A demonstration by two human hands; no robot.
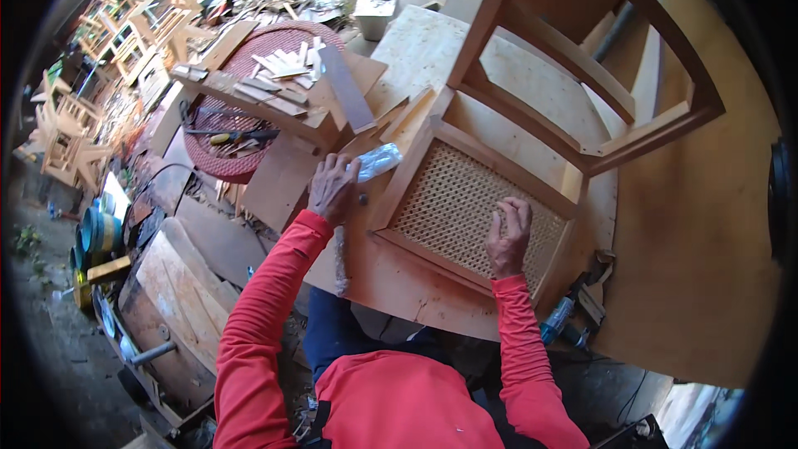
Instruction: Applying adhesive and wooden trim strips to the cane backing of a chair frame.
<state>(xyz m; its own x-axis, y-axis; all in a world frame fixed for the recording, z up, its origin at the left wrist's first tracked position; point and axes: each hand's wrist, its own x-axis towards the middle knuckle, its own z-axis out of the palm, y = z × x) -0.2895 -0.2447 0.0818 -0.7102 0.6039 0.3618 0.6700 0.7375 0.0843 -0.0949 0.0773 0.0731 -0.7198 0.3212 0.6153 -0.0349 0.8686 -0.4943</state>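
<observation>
A wooden chair frame (542, 135) lies on the workbench (453, 312), its woven cane seat panel (449, 204) facing up. My left hand (334, 187) is over the bench left of the seat, its fingers closed at the near end of a clear, shiny plastic packet (379, 162). What the packet contains cannot be made out. Over the right part of the cane panel is my right hand (509, 237), with its fingers curled together. Anything small between those fingertips is hidden. A grey, speckled stick-like piece (341, 259) lies below my left hand.
A red woven round table (220, 162) with wood offcuts stands at the left. A plank (345, 87) lies beyond my left hand. A blue-green power tool (559, 320) is by the bench's right edge. Stacked wooden frames (137, 29) stand far left.
</observation>
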